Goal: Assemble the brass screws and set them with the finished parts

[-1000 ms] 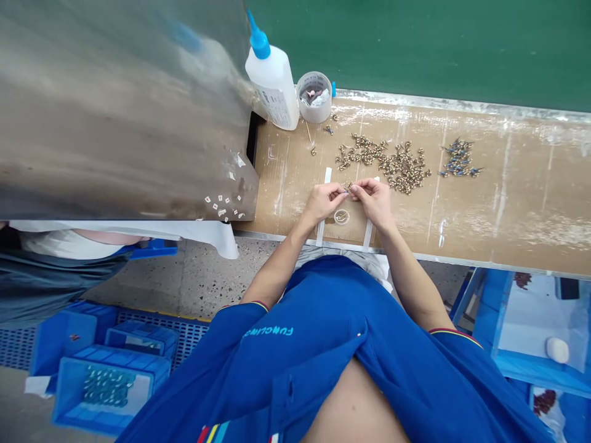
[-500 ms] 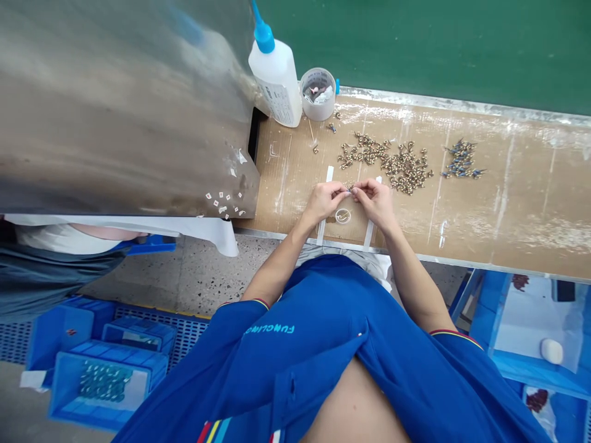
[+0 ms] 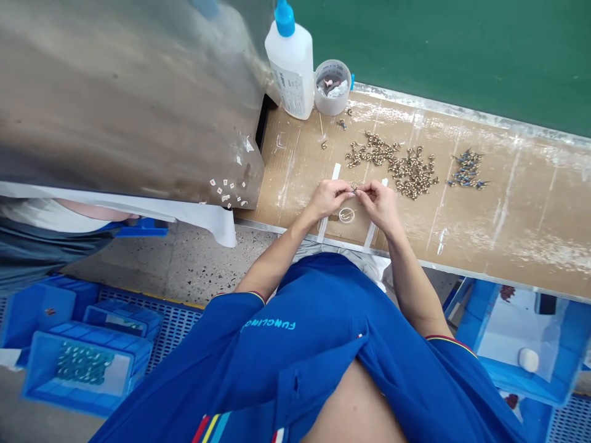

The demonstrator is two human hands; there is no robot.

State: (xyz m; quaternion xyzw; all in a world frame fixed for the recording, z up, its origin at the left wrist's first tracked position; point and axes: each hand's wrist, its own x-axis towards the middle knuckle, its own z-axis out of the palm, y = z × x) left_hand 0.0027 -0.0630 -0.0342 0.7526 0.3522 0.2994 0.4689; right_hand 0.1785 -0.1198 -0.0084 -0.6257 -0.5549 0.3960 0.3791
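My left hand (image 3: 331, 198) and my right hand (image 3: 379, 204) meet fingertip to fingertip over the cardboard-covered bench (image 3: 508, 209). Both are closed in a pinch on one small metal piece (image 3: 354, 190), mostly hidden by the fingers; it resembles the small brass-coloured parts nearby. Just below the fingers lies a small clear round dish (image 3: 346, 215) with something thin in it. Beyond my right hand spreads a heap of small brass-coloured metal parts (image 3: 413, 175). Farther right is a smaller pile of similar parts with blue on them (image 3: 468, 169).
A white bottle with a blue cap (image 3: 290, 74) and a clear cup (image 3: 332, 101) stand at the back left. A large metal surface (image 3: 138, 111) fills the left. Blue bins (image 3: 83, 403) sit low at both sides. Another person's sleeve (image 3: 46, 252) shows at far left.
The view has shifted slightly, so the bench appears a little turned. My hands keep the same pinch, fingertips together; the small piece between them shows slightly differently.
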